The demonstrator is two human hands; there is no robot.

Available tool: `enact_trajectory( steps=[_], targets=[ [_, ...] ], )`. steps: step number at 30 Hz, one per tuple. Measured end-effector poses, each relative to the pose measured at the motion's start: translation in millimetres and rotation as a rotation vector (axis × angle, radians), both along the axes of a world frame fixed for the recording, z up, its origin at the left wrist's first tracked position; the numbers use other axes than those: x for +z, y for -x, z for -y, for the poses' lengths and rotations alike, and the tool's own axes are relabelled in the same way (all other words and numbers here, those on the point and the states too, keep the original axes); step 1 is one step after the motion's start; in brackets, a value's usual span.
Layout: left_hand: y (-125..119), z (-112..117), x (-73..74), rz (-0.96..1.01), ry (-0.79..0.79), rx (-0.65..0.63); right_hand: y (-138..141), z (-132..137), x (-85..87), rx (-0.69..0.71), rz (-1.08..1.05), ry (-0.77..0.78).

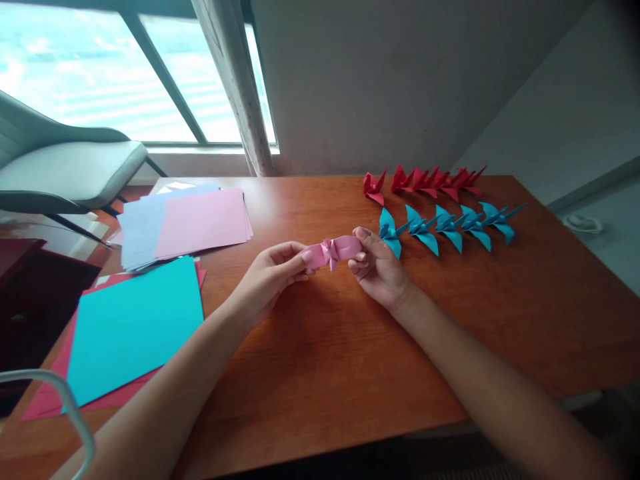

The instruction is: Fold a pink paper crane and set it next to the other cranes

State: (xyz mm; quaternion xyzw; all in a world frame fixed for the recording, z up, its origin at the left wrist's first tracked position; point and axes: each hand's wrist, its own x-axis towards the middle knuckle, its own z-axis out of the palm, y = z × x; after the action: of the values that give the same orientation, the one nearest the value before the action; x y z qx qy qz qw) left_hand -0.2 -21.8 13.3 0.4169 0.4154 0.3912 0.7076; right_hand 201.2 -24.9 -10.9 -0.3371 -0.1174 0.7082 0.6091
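Observation:
Between my two hands, above the middle of the wooden table (320, 373), is a pink folded-paper crane (329, 252), its wings stretched out to the sides. My left hand (280, 270) pinches the left wing between thumb and fingers. On the other side, my right hand (377, 263) grips the tip of the right wing. Just beyond the right hand stands the nearest blue paper crane (390, 233), first in a row of several. Behind that row are several red paper cranes (373, 187).
Stacked pink sheets (205, 223) and pale blue sheets (140, 230) lie at the table's back left. Nearer, turquoise paper (137, 330) rests on red paper (47, 400). A chair (70, 167) stands by the window, and a white curved tube (75, 407) crosses the lower left.

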Motion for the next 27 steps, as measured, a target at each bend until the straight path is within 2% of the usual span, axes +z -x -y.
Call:
enact_trajectory(
  steps=[4, 10, 14, 23, 27],
  targets=[
    [0.5, 2.2, 1.1, -0.095, -0.033, -0.063, 1.0, 0.2, -0.3, 0.013, 0.056, -0.015],
    [-0.2, 1.9, 1.4, -0.09, -0.001, -0.023, 1.3, 2.6, 1.5, 0.039, 0.121, -0.12],
    [-0.1, 2.3, 2.3, -0.072, 0.009, -0.022, -0.2, 1.7, -0.2, 0.036, 0.119, -0.128],
    [2.2, 2.7, 2.2, -0.1, -0.066, -0.174, -1.4, -0.9, -2.3, 0.026, 0.085, -0.1],
    [3.8, 2.2, 0.5, -0.053, -0.024, -0.197, -2.5, -1.2, -2.7, 0.035, 0.055, -0.099]
  ],
)
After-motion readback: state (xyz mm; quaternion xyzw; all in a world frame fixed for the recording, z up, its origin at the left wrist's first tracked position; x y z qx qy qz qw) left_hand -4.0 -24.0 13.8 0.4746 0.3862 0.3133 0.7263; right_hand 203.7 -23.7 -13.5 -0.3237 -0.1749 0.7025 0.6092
